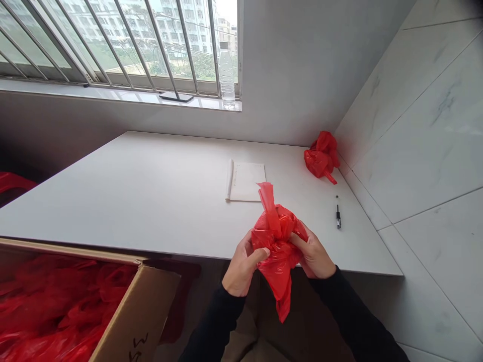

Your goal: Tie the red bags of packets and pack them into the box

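I hold a crumpled red plastic bag over the front edge of a white table. My left hand grips the bag's left side, thumb pressed into it. My right hand grips its right side. One twisted end of the bag sticks up and a tail hangs down below the table edge. A second red bag, knotted into a bundle, lies at the table's far right corner by the tiled wall.
A white notepad lies mid-table and a small pen lies at the right. An open cardboard box full of red bags stands at lower left. A water bottle and a phone rest on the windowsill.
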### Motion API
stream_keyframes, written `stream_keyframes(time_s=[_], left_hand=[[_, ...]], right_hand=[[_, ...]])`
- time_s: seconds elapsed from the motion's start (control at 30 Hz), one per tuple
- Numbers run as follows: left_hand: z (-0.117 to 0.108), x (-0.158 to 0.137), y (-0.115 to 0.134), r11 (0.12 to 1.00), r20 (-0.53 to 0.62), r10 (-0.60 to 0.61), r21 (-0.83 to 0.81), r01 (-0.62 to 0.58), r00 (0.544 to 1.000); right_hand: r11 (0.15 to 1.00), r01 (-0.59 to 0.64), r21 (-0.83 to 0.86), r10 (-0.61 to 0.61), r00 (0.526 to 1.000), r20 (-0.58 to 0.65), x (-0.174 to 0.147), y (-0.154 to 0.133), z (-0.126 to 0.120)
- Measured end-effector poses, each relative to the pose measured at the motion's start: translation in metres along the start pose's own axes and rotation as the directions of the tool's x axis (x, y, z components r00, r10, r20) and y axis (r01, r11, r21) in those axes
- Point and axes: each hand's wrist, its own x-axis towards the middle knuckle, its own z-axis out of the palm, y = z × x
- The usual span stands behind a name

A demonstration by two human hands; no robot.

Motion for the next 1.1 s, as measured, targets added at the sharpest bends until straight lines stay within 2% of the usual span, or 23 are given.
stream_keyframes(time_s=[0.2, 0.33, 0.4, 0.5, 0.57, 0.67, 0.77, 0.83, 0.9, 1.0, 1.1], left_hand=[[-0.007, 0.005, -0.002, 1.000, -0.108, 0.023, 0.008, -0.023, 0.994], [-0.010, 0.004, 0.009, 0.990, -0.057, -0.076, -0.125, 0.069, 0.995], [-0.007, 0.005, 0.014, 0.992, -0.017, -0.106, -0.066, 0.105, 0.994], [-0.003, 0.012, 0.014, 0.999, -0.105, -0.046, -0.010, 0.045, 0.993], [-0.002, 0.016, 0.012, 0.996, -0.183, 0.006, -0.091, -0.023, 0.983], [-0.002, 0.014, 0.011, 0.971, -0.160, 0.040, -0.225, -0.076, 0.986], [0.000, 0.005, 0.008, 0.949, -0.092, -0.018, -0.315, -0.012, 0.996], [0.003, -0.002, 0.000, 0.957, -0.027, -0.078, -0.283, 0.067, 0.997], [0.005, -0.005, -0.011, 0.979, -0.018, -0.096, -0.183, 0.091, 0.995], [0.008, -0.008, -0.026, 0.997, -0.108, -0.059, -0.046, 0.054, 0.992], [0.008, -0.020, -0.028, 0.997, -0.098, -0.003, 0.073, 0.010, 0.995]], right_hand=[[0.999, 0.043, -0.029, -0.041, 0.995, 0.091, -0.003, 0.000, -0.002], [0.997, 0.043, -0.064, -0.035, 0.993, 0.111, -0.002, 0.002, -0.004], [0.996, 0.029, -0.089, -0.017, 0.991, 0.130, -0.002, 0.001, -0.005], [0.997, 0.009, -0.075, 0.001, 0.990, 0.141, -0.005, 0.000, -0.003], [0.996, -0.013, -0.083, 0.027, 0.986, 0.167, -0.007, -0.001, -0.002], [0.988, -0.064, -0.142, 0.093, 0.974, 0.206, -0.010, -0.001, -0.001], [0.996, -0.062, -0.069, 0.068, 0.994, 0.081, -0.006, 0.001, 0.000], [1.000, -0.027, 0.005, 0.027, 0.999, -0.023, -0.001, 0.003, 0.001], [0.999, -0.040, 0.030, 0.042, 0.998, -0.047, 0.003, 0.003, 0.002], [0.999, -0.048, -0.012, 0.048, 0.998, -0.029, -0.002, 0.002, 0.002], [0.995, -0.038, -0.094, 0.033, 0.998, -0.049, -0.015, 0.002, -0.002]])
